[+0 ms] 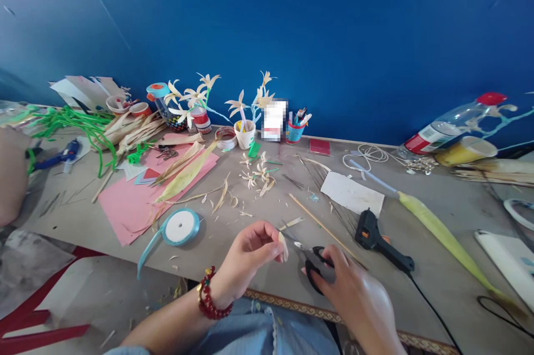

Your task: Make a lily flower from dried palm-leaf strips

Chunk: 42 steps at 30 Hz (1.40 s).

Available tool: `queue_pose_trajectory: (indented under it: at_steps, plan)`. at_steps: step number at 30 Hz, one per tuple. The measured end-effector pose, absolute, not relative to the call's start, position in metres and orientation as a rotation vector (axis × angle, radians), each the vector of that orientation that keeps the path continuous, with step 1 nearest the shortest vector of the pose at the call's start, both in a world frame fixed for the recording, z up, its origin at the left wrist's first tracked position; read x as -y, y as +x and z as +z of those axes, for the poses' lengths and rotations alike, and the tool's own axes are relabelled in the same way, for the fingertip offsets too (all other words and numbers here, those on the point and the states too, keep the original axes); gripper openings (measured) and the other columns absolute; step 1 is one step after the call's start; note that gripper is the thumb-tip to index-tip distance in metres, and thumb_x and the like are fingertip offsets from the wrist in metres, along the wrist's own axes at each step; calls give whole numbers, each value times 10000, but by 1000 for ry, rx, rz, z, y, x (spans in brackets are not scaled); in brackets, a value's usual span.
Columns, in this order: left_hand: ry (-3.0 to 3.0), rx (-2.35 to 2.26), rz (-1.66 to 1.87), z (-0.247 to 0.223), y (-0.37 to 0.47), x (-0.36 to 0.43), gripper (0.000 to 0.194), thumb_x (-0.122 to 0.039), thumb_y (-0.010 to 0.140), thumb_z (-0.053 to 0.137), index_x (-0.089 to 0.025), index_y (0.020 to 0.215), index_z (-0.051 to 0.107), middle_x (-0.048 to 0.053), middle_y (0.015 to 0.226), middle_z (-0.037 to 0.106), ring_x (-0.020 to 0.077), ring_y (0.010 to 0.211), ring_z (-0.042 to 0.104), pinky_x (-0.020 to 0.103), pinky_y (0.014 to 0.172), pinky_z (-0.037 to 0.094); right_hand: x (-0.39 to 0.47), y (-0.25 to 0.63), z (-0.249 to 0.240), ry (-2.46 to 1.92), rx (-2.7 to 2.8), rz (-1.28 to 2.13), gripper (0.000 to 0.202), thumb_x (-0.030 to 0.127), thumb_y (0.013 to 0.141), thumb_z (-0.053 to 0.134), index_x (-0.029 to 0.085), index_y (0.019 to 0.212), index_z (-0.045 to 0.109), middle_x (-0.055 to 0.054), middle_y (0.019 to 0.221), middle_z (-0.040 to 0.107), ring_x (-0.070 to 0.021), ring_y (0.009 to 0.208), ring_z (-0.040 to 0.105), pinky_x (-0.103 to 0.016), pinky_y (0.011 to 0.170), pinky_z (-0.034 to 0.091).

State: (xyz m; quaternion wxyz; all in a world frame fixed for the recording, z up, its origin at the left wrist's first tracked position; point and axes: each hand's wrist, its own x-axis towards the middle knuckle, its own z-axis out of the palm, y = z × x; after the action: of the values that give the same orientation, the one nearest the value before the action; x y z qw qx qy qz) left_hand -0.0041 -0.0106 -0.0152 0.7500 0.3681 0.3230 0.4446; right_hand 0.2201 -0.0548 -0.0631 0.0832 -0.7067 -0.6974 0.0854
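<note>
My left hand (255, 248) pinches a small pale husk piece (283, 247) between thumb and fingertips, above the table's near edge. Just right of it, my right hand (340, 280) has its fingers in the black handles of the scissors (314, 271). Their blades point up and left, close to the husk piece. Behind the hands, small pale husk flowers (259, 176) lie on the table among loose scraps. A roll of light blue ribbon (180, 227) lies to the left of my left hand.
A black glue gun (381, 241) with a cord lies at right, near a white card (352, 193) and a long green husk (442, 238). Pink paper (129, 205) is at left. Cups with husk flowers (245, 133) and a plastic bottle (448, 127) stand behind. Another person's arm (11, 177) shows far left.
</note>
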Motion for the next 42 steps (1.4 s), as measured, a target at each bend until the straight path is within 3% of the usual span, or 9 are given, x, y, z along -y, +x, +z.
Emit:
queue_pose_trajectory:
  at_steps: [3, 9, 16, 20, 24, 29, 34, 38, 42]
  plan:
    - [832, -723, 955, -16, -5, 11, 114, -189, 833, 680, -135, 782, 594, 13, 682, 609, 104, 649, 526, 241, 681, 406, 48, 219, -56, -2088, 2241, 191, 140, 331, 796, 639, 256, 841, 531, -4, 902, 701, -191, 559, 679, -257, 430, 262]
    - [891, -811, 896, -13, -9, 11, 129, -219, 833, 673, -140, 783, 584, -8, 661, 572, 94, 638, 493, 223, 664, 397, 28, 229, -35, -1982, 2305, 700, 177, 284, 709, 737, 242, 759, 572, 33, 712, 661, -190, 642, 653, -247, 530, 317]
    - [1171, -885, 784, -16, -7, 10, 46, -179, 839, 610, -146, 807, 617, 0, 736, 578, 111, 703, 503, 226, 681, 397, 24, 202, -12, -1421, 1643, 1390, 284, 495, 893, 560, 211, 889, 582, 34, 667, 502, -127, 577, 449, -230, 515, 352]
    - [1397, -957, 746, -16, -9, 10, 110, -96, 825, 565, -161, 849, 651, 13, 781, 629, 137, 757, 557, 249, 740, 428, 22, 185, -14, -1313, 1478, 1541, 231, 381, 857, 611, 196, 746, 528, 49, 629, 460, -99, 549, 396, -210, 492, 319]
    - [1296, -973, 907, -15, -14, 10, 104, -155, 857, 602, -168, 951, 643, 42, 874, 656, 158, 832, 585, 260, 776, 453, 25, 182, -19, -1334, 1341, 1618, 204, 326, 825, 613, 187, 698, 534, 42, 600, 502, -84, 507, 384, -208, 477, 298]
    - [1008, -886, 1078, -22, -9, 15, 149, -290, 889, 638, -166, 972, 640, 56, 927, 643, 153, 860, 576, 257, 789, 456, 34, 175, -28, -1295, 1061, 1589, 234, 365, 820, 652, 176, 714, 565, 23, 617, 566, -65, 463, 375, -203, 452, 277]
    - [857, -715, 1068, -32, 7, 21, 141, -280, 828, 714, -151, 825, 657, 19, 844, 565, 124, 737, 563, 263, 736, 463, 43, 158, -39, -1262, 920, 1509, 304, 447, 802, 700, 180, 724, 579, 23, 616, 567, -67, 459, 390, -198, 438, 305]
    - [839, -768, 1091, -31, 8, 20, 141, -268, 828, 707, -151, 781, 644, 17, 849, 561, 109, 721, 532, 226, 675, 439, 44, 159, -40, -1295, 1194, 1432, 328, 489, 852, 642, 187, 738, 582, 21, 621, 559, -94, 488, 442, -207, 451, 356]
    - [926, -800, 1020, -25, -1, 18, 168, -292, 889, 633, -152, 802, 601, 26, 766, 621, 131, 742, 564, 252, 738, 444, 29, 193, -38, -1590, 1799, 783, 233, 401, 944, 528, 199, 907, 639, -63, 913, 676, -156, 652, 577, -250, 556, 427]
